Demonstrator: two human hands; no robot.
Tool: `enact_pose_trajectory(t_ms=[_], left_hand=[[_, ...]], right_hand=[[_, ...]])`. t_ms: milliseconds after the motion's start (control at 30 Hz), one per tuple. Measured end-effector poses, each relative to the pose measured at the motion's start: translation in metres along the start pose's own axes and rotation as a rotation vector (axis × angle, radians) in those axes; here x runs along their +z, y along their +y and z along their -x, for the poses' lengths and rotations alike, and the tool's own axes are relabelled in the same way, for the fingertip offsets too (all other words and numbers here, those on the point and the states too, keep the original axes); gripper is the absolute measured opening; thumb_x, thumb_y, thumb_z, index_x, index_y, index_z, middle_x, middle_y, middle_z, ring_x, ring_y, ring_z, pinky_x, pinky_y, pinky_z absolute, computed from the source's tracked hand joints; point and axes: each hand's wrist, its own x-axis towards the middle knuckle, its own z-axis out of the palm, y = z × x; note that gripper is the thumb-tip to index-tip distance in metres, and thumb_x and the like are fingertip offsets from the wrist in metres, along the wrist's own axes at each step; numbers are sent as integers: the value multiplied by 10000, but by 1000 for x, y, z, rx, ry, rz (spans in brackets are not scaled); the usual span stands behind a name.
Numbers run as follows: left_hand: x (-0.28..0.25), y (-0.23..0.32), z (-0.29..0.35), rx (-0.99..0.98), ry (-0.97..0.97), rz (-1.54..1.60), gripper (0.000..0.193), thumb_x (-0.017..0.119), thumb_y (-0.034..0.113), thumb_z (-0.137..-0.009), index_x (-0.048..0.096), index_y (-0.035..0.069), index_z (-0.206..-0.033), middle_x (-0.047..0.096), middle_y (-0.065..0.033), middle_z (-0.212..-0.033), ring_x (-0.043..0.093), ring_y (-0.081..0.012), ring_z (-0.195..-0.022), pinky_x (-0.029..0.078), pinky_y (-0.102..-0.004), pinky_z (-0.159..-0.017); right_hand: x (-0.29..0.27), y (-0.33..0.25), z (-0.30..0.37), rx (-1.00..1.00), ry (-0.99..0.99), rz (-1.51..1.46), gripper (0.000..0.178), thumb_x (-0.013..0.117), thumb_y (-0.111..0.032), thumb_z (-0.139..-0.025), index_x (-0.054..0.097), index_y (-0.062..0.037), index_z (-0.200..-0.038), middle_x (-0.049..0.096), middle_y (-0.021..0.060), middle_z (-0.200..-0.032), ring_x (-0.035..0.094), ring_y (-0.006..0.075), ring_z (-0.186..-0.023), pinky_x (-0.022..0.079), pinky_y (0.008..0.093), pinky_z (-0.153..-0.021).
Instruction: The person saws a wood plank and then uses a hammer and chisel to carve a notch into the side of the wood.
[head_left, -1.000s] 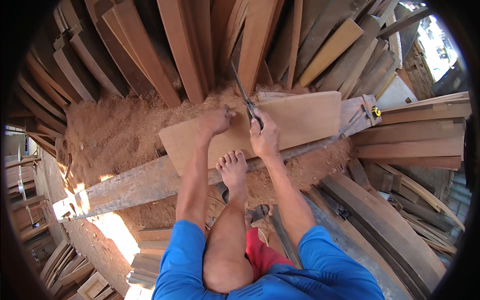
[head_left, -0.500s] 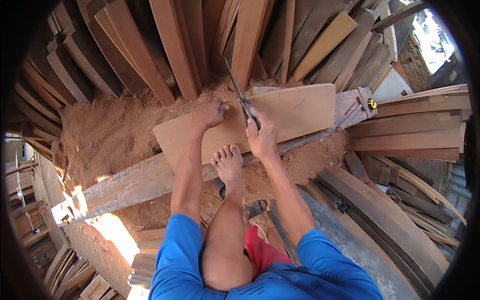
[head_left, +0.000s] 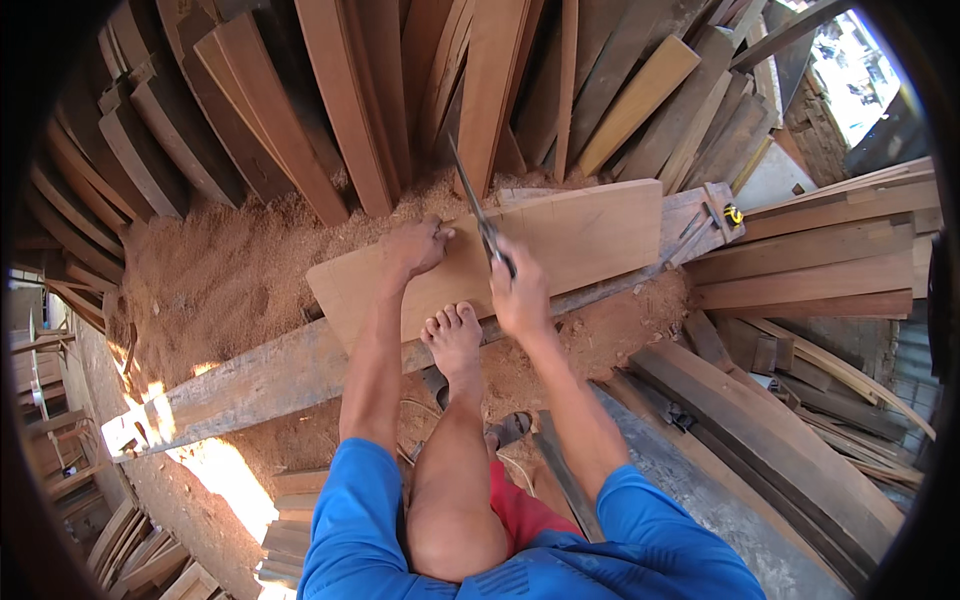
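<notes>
Your long, worn wooden plank holds up a wide brown board, with a yellow and black tape measure and some thin tools near its right end. Reddish sawdust lies on your ground

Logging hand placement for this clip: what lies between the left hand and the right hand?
The head view shows part of the wooden board between the left hand and right hand, crossed by the handsaw that the right hand grips.
</notes>
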Motion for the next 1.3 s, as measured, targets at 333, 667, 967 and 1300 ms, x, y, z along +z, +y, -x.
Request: enact_pose_trajectory(t_ms=[333,667,967,1300], left_hand=[[1,15,8,30,70,-62,488,520,539,-1058,697,139,-1275,743,-209,-1222,697,-419,-1182,531,-604,-975],[9,-21,6,-29,68,-41,492,531,536,-1052,687,147,-1310,735,-215,-1230,690,-420,-1195,543,-572,-989],[19,-25,0,42,99,-36,479,548,545,-1045,690,154,-1283,731,-208,-1230,681,-409,-1215,545,-568,-970],[9,6,8,30,98,-71,454,539,545,-1052,689,184,-1284,740,-183,-1225,688,-393,-1197,532,-563,-978]], right_hand=[[8,7,-19,184,-17,-59,304,594,-103,-1051,671,0,-1326,745,183,-1024,712,322,-888,559,428,-799],[-79,-45,144,382,-119,-154,341,609,-78,-1038,660,41,-1353,770,212,-1058,757,320,-1022,574,434,-869],[6,-15,-9,340,-143,-112,360,616,-118,-1030,658,33,-1354,732,286,-1120,719,455,-1006,575,448,-866],[22,2,-31,91,15,5,303,597,-82,-1031,685,3,-1308,735,191,-918,731,285,-815,564,428,-765]])
